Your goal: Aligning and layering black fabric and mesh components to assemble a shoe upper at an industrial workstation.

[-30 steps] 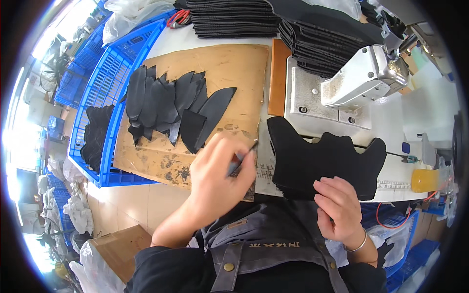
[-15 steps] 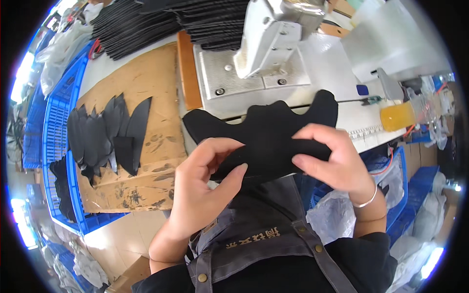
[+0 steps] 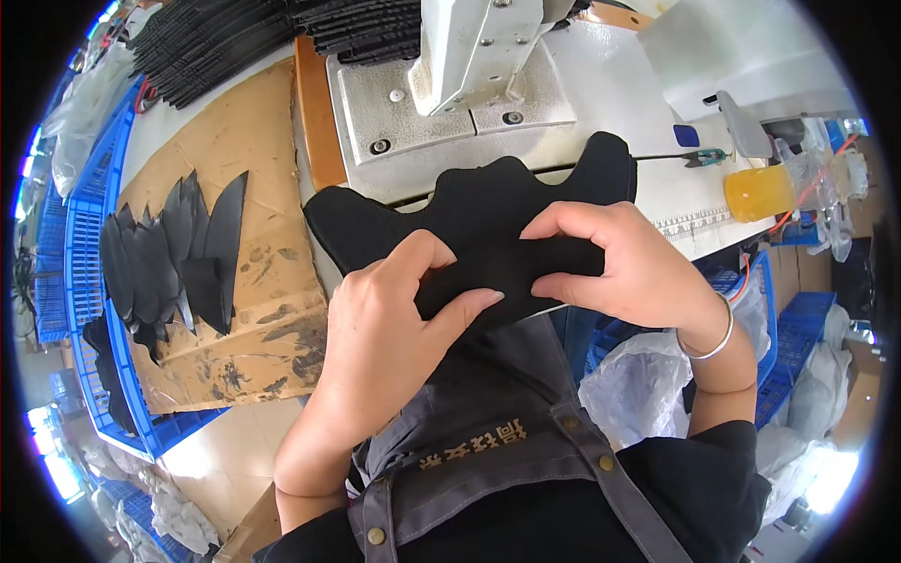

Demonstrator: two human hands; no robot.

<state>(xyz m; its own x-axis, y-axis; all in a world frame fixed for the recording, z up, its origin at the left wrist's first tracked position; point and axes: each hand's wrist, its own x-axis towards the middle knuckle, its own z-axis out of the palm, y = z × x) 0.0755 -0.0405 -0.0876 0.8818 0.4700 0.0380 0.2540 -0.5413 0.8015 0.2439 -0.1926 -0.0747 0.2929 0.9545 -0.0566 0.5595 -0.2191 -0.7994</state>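
Note:
A black cut fabric piece (image 3: 488, 220) with a wavy, lobed far edge spans the space in front of me at the table's near edge. My left hand (image 3: 375, 305) pinches its lower left part between curled fingers and thumb. On the other side my right hand (image 3: 638, 267), a bangle on its wrist, grips the piece the same way. Both thumbs lie along the near part, and some fingertips are hidden by the fabric. Just beyond stands a white sewing machine (image 3: 469, 56) on its metal base plate (image 3: 404, 122).
Left lies a worn cardboard sheet (image 3: 272, 244) bearing several pointed black pieces (image 3: 155, 267), beside a blue plastic basket (image 3: 122, 375). Stacks of black pieces (image 3: 221, 42) stand at the back. On the right are small snips (image 3: 704, 159), a ruler (image 3: 690, 223) and a container of yellow liquid (image 3: 758, 194).
The view has shifted, so the table and machine appear farther left and higher. Both hands keep hold of the fabric piece, with the left thumb extended farther across it.

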